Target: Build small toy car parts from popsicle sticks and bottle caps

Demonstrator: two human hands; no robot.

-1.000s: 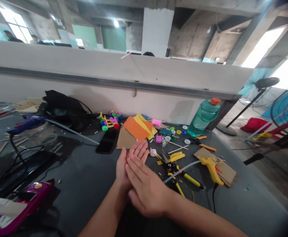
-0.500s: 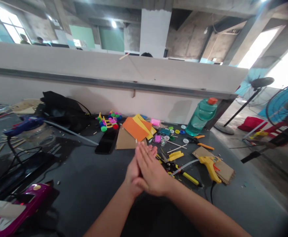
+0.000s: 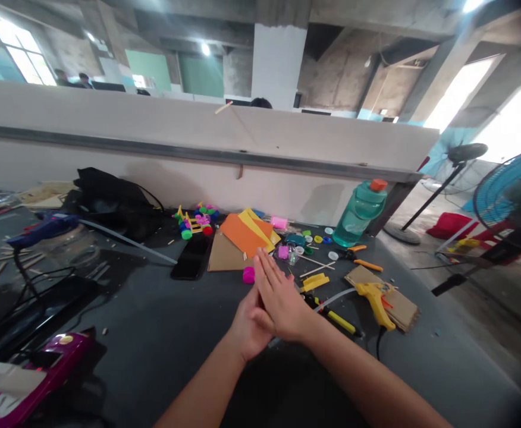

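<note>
My right hand (image 3: 282, 300) lies palm to palm against my left hand (image 3: 248, 324), above the near middle of the table. The right fingers are straight and held together, pointing away from me. Most of the left fingers are hidden behind the right hand. Whatever may lie between the palms is out of sight. Just left of the fingertips is a small magenta lump (image 3: 248, 274). Beyond them, orange paper (image 3: 242, 233) and a yellow strip (image 3: 257, 228) rest on brown cardboard (image 3: 223, 255). A yellow plastic piece (image 3: 315, 282) and a yellow-handled tool (image 3: 341, 321) lie to the right.
A yellow glue gun (image 3: 379, 303) rests on cardboard at right, near orange-handled pliers (image 3: 367, 266) and a teal bottle (image 3: 356, 217). Left are a phone (image 3: 191, 258), a colourful toy (image 3: 193, 223), a blue glue gun (image 3: 49, 227) and a purple device (image 3: 59, 362). A partition (image 3: 153, 122) runs behind.
My hands stay pressed together but have slid against each other, the right shifting slightly rightward. The magenta lump now shows left of the fingertips. The view has turned slightly.
</note>
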